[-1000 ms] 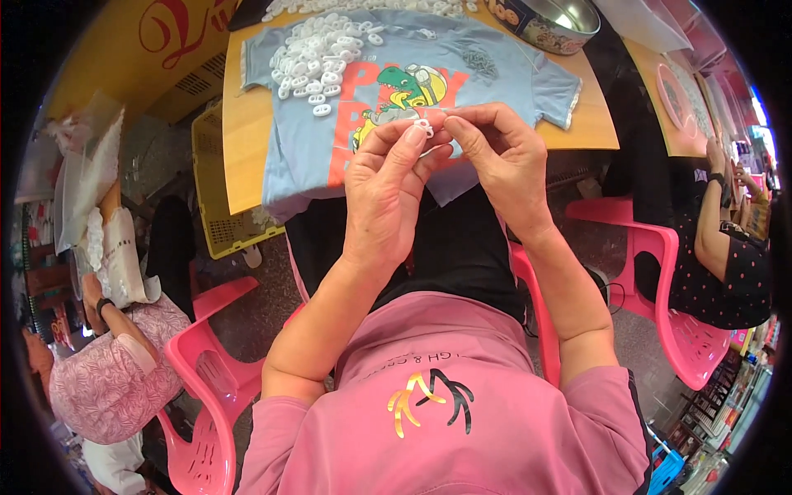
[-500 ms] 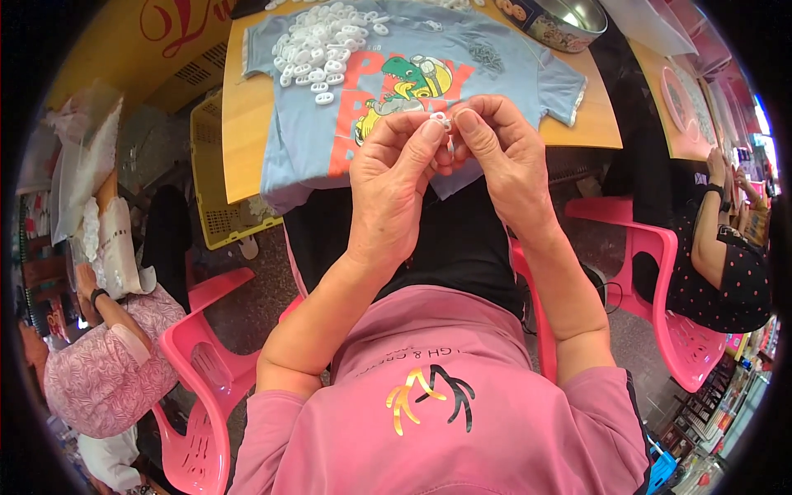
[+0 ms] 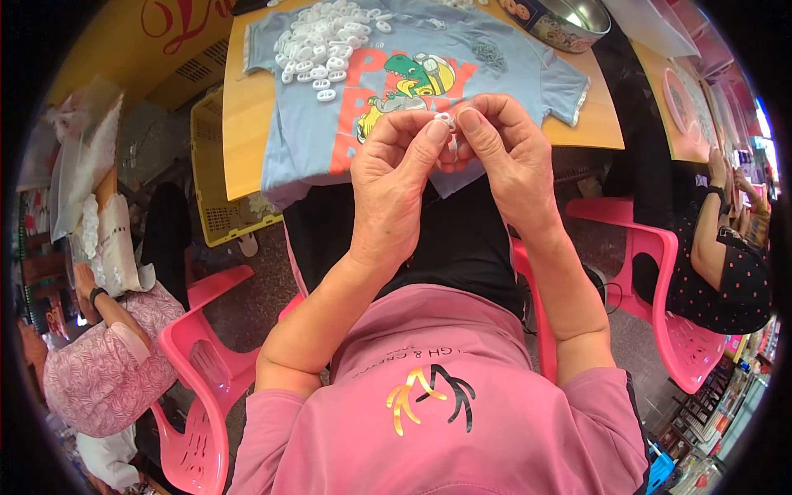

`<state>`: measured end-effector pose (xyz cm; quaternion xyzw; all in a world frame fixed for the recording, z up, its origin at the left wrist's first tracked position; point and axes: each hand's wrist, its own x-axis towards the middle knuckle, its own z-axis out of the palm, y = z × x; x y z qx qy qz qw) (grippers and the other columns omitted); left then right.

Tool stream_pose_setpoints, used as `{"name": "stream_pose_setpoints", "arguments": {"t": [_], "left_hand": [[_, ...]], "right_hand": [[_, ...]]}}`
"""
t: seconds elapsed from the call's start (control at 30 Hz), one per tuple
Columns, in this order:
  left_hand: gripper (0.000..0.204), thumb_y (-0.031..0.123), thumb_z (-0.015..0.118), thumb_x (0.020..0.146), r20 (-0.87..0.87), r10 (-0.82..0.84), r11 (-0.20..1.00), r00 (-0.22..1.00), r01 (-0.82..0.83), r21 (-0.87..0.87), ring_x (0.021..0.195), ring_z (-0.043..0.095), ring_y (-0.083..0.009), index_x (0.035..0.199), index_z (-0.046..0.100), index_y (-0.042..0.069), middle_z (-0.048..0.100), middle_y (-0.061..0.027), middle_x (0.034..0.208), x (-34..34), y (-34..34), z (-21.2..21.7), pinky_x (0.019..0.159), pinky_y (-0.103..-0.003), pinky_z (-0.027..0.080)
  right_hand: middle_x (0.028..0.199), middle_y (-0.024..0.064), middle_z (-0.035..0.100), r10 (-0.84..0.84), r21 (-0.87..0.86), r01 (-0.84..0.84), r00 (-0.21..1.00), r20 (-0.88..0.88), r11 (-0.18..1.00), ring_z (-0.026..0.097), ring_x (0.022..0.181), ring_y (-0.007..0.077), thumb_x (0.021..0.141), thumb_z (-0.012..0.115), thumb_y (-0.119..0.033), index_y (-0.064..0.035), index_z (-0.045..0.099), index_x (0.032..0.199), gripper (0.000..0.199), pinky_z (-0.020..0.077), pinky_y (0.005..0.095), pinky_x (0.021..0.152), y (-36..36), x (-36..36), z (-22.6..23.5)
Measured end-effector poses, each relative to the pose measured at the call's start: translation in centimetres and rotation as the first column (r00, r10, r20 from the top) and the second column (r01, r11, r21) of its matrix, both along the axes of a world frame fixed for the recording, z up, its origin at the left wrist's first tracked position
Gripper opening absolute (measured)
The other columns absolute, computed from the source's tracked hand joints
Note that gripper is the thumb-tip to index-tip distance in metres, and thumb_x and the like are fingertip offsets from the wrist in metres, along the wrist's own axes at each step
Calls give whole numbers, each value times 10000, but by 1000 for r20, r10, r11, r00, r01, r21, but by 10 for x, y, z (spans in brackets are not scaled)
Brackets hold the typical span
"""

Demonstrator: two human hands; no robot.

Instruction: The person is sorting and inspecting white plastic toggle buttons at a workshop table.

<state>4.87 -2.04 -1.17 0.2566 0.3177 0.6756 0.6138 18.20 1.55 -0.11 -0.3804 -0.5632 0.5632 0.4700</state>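
Observation:
Pinched in my left hand (image 3: pixel 388 186) is a small white oval plastic piece (image 3: pixel 445 119) with holes in it. My right hand (image 3: pixel 516 165) is closed too, its thumb and finger tips right at the piece's edge. Whatever sits between those right fingertips is too small and hidden to make out. Both hands are held over the near edge of a light blue T-shirt (image 3: pixel 301 136) with a dinosaur print, spread on the table. A heap of similar white pieces (image 3: pixel 318 41) lies on its far left part. Small grey metal bits (image 3: pixel 488 56) form a little pile at the far right.
A round metal tin (image 3: pixel 569 25) stands at the table's far right corner. The wooden table (image 3: pixel 243 157) has a yellow crate (image 3: pixel 210 169) below its left side. Pink chairs (image 3: pixel 198 363) flank me, with other people seated at left (image 3: pixel 111 363) and right (image 3: pixel 722 276).
Both hands have shifted very slightly to the right. Their pinch at the white plastic piece stays much the same.

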Motion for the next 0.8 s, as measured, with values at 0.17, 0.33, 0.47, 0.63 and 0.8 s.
{"name": "stream_pose_setpoints", "arguments": {"t": [0.17, 0.33, 0.47, 0.63, 0.8], "left_hand": [[135, 113, 644, 962, -30, 30, 1000, 999, -30, 3, 795, 588, -91, 1041, 610, 9, 639, -35, 906, 0, -1, -3, 722, -248, 486], [132, 106, 650, 956, -45, 41, 999, 998, -41, -15, 816, 604, -84, 1037, 608, 11, 643, -30, 923, 0, -2, -3, 730, -241, 503], [130, 101, 651, 954, -102, 50, 999, 994, -51, -4, 817, 609, -83, 1033, 606, 8, 643, -29, 926, 0, 1, -6, 733, -233, 513], [135, 113, 650, 957, -139, 44, 999, 989, -48, -23, 814, 600, -78, 1028, 608, 6, 639, -26, 918, -4, 6, -11, 736, -233, 508], [143, 137, 656, 953, -67, -51, 998, 996, 48, -50, 774, 575, -89, 1008, 616, 11, 631, -25, 890, -10, 7, -7, 703, -243, 467]], "right_hand": [[927, 49, 640, -13, 30, 12, 1000, 20, 999, 597, 752, 92, 999, 592, -151, 23, 589, 1076, 191, 538, 253, 690, -4, -4, 6], [937, 52, 639, -29, 43, 29, 1000, -6, 999, 600, 764, 96, 999, 588, -138, 30, 584, 1077, 186, 537, 249, 697, -7, -10, 3], [941, 49, 639, -54, 93, 49, 997, 47, 994, 604, 780, 99, 1001, 584, -130, 31, 583, 1078, 179, 534, 246, 706, -3, -10, -8], [964, 51, 651, -11, 3, 11, 1000, 2, 1000, 612, 800, 96, 1002, 583, -138, 30, 589, 1091, 191, 536, 244, 726, 2, -8, -11], [997, 76, 673, 26, 51, -30, 997, 76, 998, 619, 806, 97, 999, 588, -146, 22, 606, 1123, 210, 528, 238, 740, 8, 8, 2]]}}
